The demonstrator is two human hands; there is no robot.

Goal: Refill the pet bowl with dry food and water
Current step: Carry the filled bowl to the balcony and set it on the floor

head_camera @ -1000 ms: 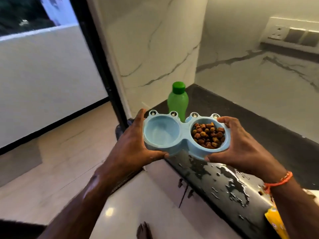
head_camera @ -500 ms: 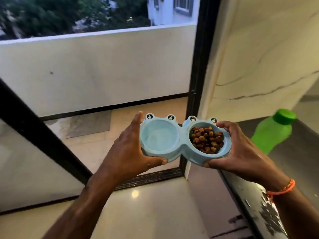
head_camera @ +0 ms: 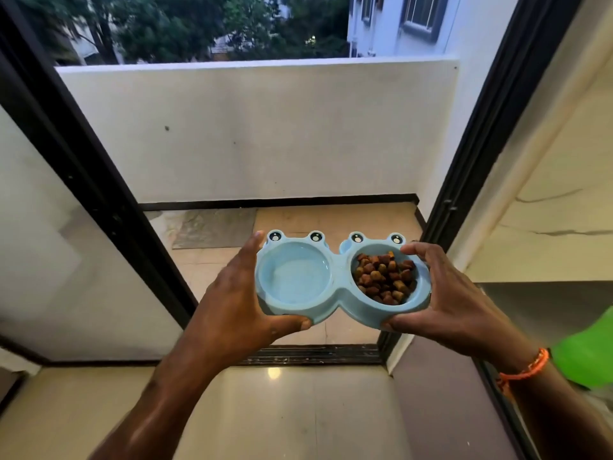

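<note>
Our left hand wraps the left end of one light-blue double pet bowl, thumb under its near edge and fingers up the far side; our right hand grips the right end the same way, so both hands are closed on the bowl and carry it in the air, roughly level, in front of an open doorway. The bowl has two round wells. The left well looks pale and glossy; we cannot tell whether water is in it. The right well holds one heap of brown dry kibble, piled to about the rim. Along the far edge we count four small cartoon eyes, two above each well. One orange thread bracelet circles our right wrist.

Beyond the bowl lies a balcony with a tiled floor, and one grey mat rests on it near the white parapet wall. Two black door-frame posts flank the opening, and one sliding track runs across the threshold below the bowl. At the far right edge we see part of one green bottle, blurred, beside a dark counter under a marble-patterned wall. Trees and one building with two windows show past the parapet.
</note>
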